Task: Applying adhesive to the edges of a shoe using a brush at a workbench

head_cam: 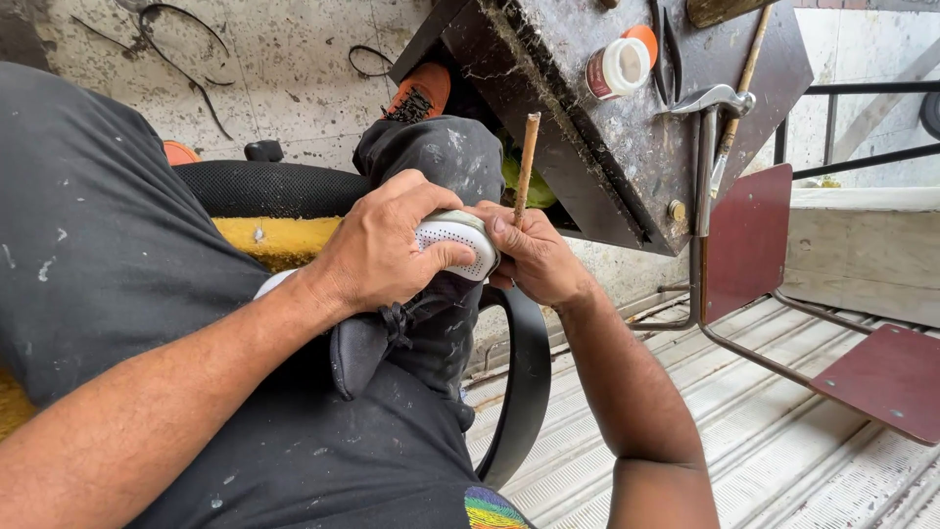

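My left hand (377,250) grips the white perforated toe of a shoe (455,245) that rests on my lap, its dark upper and black laces (397,328) hanging below. My right hand (534,257) presses against the toe from the right and holds a thin brown stick (527,165) upright between its fingers. Both hands meet over my right knee, which is clad in dark paint-flecked trousers.
A grimy dark worktable (627,127) stands just beyond my knee, bearing an open white jar with an orange lid (619,67), pliers and a metal tool. A dark red metal chair (764,255) stands to the right on corrugated sheeting. The black seat rim (529,372) curves below.
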